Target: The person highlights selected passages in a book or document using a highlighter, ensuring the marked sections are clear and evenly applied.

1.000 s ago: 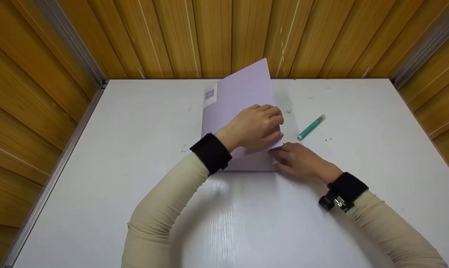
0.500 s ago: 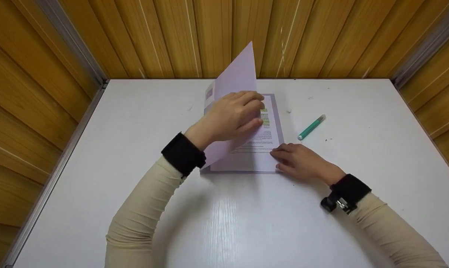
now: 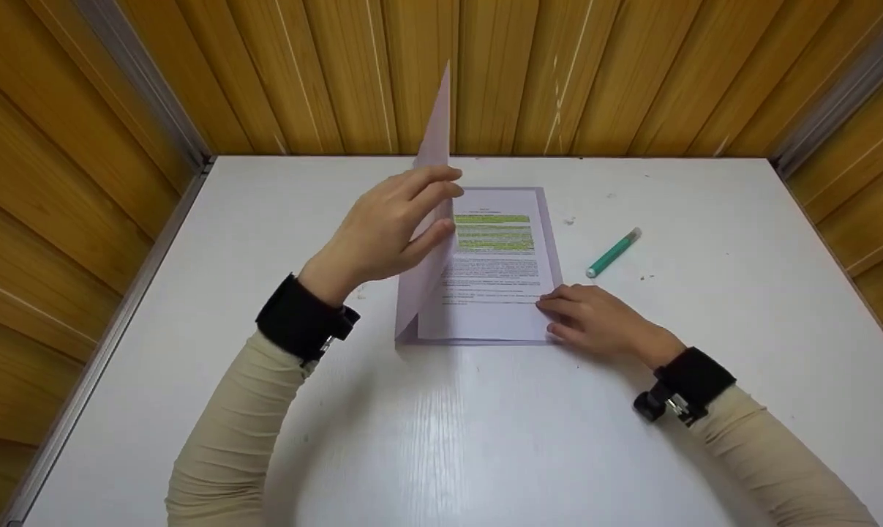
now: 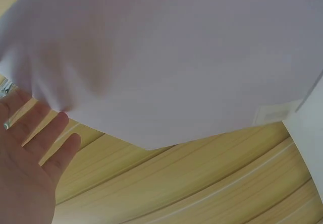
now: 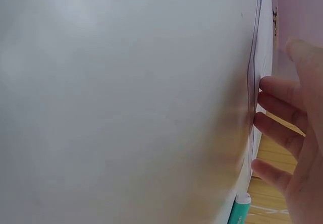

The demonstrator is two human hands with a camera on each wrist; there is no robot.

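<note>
A lilac folder [image 3: 551,241] lies open at the middle of the white table [image 3: 485,439]. Its front cover [image 3: 435,124] stands nearly upright. My left hand [image 3: 386,230] holds the cover up with straight fingers against it; the left wrist view shows the cover [image 4: 176,57] resting on the fingertips of the flat left hand [image 4: 30,153]. Inside lies a printed page [image 3: 496,293] with green and yellow highlighted lines. My right hand [image 3: 595,318] rests with relaxed fingers on the folder's lower right corner; the right wrist view shows the right hand [image 5: 290,133] at the folder's edge [image 5: 255,72].
A teal highlighter pen [image 3: 612,252] lies on the table right of the folder, and the pen's end [image 5: 239,209] shows in the right wrist view. Wooden panel walls [image 3: 631,73] close in the table at the back and both sides.
My left hand has swung the front cover up and to the left, from nearly flat to upright, uncovering the printed page. The right hand has stayed at the lower right corner.
</note>
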